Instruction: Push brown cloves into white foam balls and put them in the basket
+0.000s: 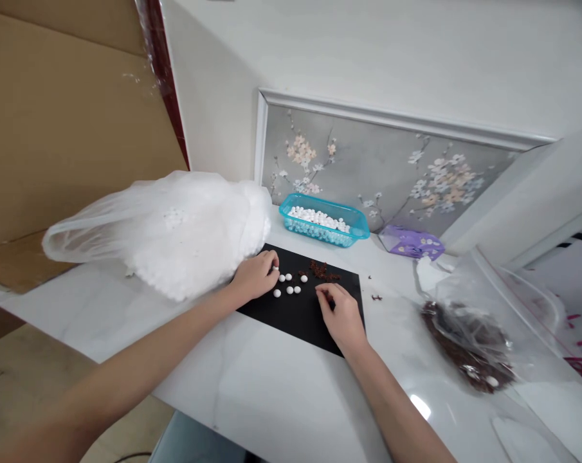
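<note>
Marbled white tabletop point(252, 379) under a black mat point(300, 325) — a stray nudge could send the loose white balls point(289, 290) rolling. They lie between the left hand point(256, 276), curled with one at its fingertips, and the right hand point(343, 316), fingertips drawn close; whether either pinches anything, I cannot tell.

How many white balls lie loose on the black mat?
6 white balls: two beside the left hand, one near the brown shreds, three in a nearer row. Another seems partly hidden at that hand.
</note>
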`<state>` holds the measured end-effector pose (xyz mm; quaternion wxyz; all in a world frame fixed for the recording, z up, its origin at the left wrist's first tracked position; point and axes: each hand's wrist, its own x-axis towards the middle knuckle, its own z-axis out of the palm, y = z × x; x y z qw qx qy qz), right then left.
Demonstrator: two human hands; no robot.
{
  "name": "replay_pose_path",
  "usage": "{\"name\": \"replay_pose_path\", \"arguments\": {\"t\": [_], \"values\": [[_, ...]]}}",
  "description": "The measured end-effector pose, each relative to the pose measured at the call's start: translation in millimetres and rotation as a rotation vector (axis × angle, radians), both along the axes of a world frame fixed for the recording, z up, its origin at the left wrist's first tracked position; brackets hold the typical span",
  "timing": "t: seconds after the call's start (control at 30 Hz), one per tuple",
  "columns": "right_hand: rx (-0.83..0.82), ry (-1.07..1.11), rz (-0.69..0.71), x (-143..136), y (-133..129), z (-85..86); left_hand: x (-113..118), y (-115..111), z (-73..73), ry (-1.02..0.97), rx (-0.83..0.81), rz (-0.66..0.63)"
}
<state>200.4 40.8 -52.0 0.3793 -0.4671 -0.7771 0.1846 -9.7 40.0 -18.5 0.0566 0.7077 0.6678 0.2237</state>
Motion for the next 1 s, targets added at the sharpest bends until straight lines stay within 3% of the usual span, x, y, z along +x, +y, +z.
{"name": "replay_pose_path", "arguments": {"t": [0.57, 0.67, 0.8, 0.9, 1.0], "values": [[-0.033, 0.088, -0.016, -0.7, 1.0, -2.4, -1.1, 1.8, -0.4, 0.114, 0.042, -0.06], [-0.137, 0.288, -0.042, -3.9, 0.2, -4.3, 1.5, 0.6, 1.7, -0.019, 0.092, -0.074], [-0.296, 0.561, 0.025, -10.6, -4.8, -3.7, 11.2, -2.0, 1.0, -0.393, 0.047, -0.2], [-0.302, 0.585, 0.056, -13.9, -10.4, 0.5, 19.5, -4.3, -0.4, -0.592, -0.048, -0.274], [-0.237, 0.53, 0.046, -14.8, -15.1, 4.6, 24.1, -7.0, 1.7, -0.646, -0.125, -0.328]]}}
